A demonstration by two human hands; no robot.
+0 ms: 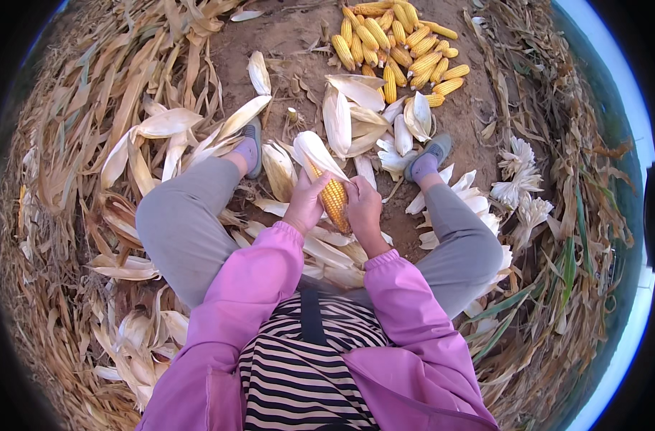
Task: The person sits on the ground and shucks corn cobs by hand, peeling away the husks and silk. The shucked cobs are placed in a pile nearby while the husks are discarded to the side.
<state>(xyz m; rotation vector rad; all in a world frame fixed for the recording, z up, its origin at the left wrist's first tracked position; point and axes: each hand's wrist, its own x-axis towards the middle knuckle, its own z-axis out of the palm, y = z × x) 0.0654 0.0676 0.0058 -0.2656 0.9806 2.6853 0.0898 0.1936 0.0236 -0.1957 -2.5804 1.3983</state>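
Note:
Between my legs, both hands are on one ear of corn (334, 200). Its yellow kernels are bare along the lower part, and a pale husk (312, 148) still covers the far end. My left hand (308, 199) grips the ear from its left side, thumb across the edge of the husk. On the other side my right hand (364, 207) has its fingers closed on the husk's edge, against the kernels. The lower tip of the ear points toward my body. Parts of both hands' fingers are hidden beneath the ear and husk.
Husked yellow corn ears (392, 46) are heaped on bare soil (300, 32) beyond my feet. Loose pale husks (337, 118) lie between my feet and around my legs. Dry corn stalks and leaves (144, 59) are piled at left, with more stalks (564, 226) at right.

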